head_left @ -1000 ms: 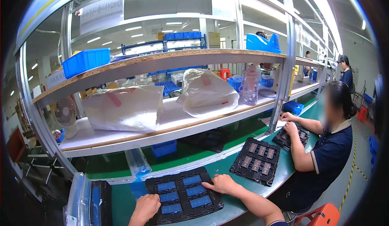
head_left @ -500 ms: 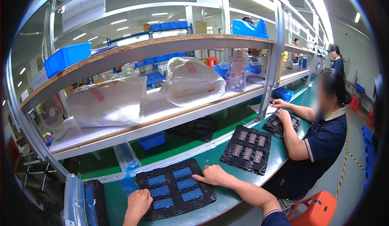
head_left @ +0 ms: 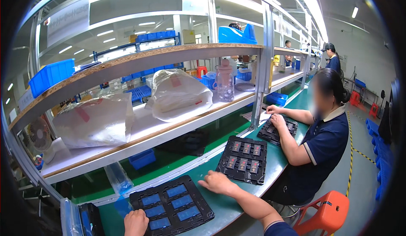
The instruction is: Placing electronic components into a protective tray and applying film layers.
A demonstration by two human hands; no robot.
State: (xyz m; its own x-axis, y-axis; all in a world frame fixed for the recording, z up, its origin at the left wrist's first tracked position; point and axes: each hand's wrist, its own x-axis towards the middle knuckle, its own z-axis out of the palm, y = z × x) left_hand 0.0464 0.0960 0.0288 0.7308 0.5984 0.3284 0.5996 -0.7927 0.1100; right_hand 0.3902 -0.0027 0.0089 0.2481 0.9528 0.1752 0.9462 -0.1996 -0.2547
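In front of me a black tray (head_left: pixel 166 198) lies on the green bench, with several blue rectangular pieces (head_left: pixel 181 201) in its slots. My left hand (head_left: pixel 136 222) has its fingers curled over the tray's near left edge. Just off the tray's right side, my right hand (head_left: pixel 218 182) hovers over the bench, its fingers loosely bent and slightly apart, with nothing visible in them. Farther right is a second black tray (head_left: pixel 242 160) holding several dark cards with red marks.
A co-worker (head_left: pixel 321 128) sits at the right, both hands at another black tray (head_left: pixel 277 131). A shelf (head_left: pixel 148 142) with plastic bags (head_left: pixel 179 94) and a bottle (head_left: pixel 225 81) runs behind the bench. An orange stool (head_left: pixel 323 212) stands at lower right; wrapped plastic (head_left: pixel 72 217) is at left.
My view has swung to the right, so the scene sits farther left. My right hand has come off the tray's right side and moved right of it. The left hand stays at the tray's edge.
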